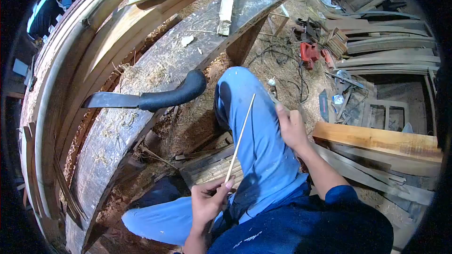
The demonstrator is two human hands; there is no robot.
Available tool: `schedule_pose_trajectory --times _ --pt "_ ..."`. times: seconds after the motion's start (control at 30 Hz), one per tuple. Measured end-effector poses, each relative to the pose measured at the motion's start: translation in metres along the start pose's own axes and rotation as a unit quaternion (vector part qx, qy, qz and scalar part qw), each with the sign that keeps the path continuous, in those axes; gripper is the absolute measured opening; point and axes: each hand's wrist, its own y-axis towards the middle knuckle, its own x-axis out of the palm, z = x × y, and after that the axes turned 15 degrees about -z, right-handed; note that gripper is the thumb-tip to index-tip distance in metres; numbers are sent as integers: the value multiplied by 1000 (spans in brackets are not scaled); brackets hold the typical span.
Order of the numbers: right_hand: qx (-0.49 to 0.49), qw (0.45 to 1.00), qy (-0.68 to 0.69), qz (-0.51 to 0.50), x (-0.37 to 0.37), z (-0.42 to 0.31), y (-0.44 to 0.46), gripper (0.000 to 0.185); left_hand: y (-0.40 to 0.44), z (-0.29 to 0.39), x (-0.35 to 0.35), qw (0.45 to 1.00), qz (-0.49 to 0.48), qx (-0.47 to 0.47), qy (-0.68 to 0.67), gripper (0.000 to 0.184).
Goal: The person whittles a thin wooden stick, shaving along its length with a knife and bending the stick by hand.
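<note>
Left hand: pinches thin, pale wooden stick | right hand: grip unclear | step: apparently holding stick; next needs steadiness

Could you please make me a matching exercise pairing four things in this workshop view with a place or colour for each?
1. thin stick
2. knife
3. red tool
4. trousers

A. light blue
B. on the floor
C. held in the left hand
D. lying across the curved plank

Pairs: 1-C; 2-D; 3-B; 4-A.
</note>
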Motion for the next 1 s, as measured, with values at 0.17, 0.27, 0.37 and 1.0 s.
schedule_pose_trajectory --times 0.17,0.27,0.37,1.0 --pt "97 952 274 -98 -11 2 -6 68 15 -3 3 998 4 56 32 23" --pt "1 953 283 -105 -4 3 -14 52 20 3 6 997 4 68 27 28" --pt "27 928 358 -104 -5 -13 -23 41 24 7 8 997 17 51 53 28" --pt "-265 957 27 -115 -1 -49 -52 31 29 -2 8 993 57 101 18 29"
